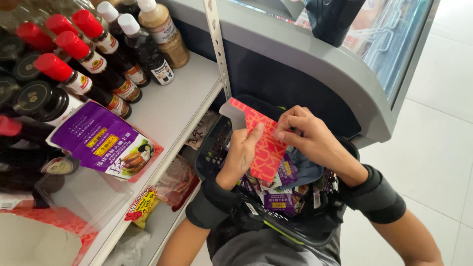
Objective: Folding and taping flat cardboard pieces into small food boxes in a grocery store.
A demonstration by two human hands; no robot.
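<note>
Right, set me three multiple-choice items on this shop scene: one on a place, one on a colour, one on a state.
1. Where is the red packet?
A. Flat on the shelf
B. Held over the basket
C. On the floor

2. What colour are the caps on most of the dark bottles at the front of the shelf?
A. Red
B. Green
C. Blue

3. How is the red packet held?
A. By the left hand alone
B. By neither hand
C. By both hands, the right hand at its upper edge

Answers:
1. B, the packet is up in the hands with the black basket under it.
2. A, the front bottles carry red caps; a few behind have white ones.
3. C, the left thumb lies on its face and the right fingers pinch its edge.
</note>
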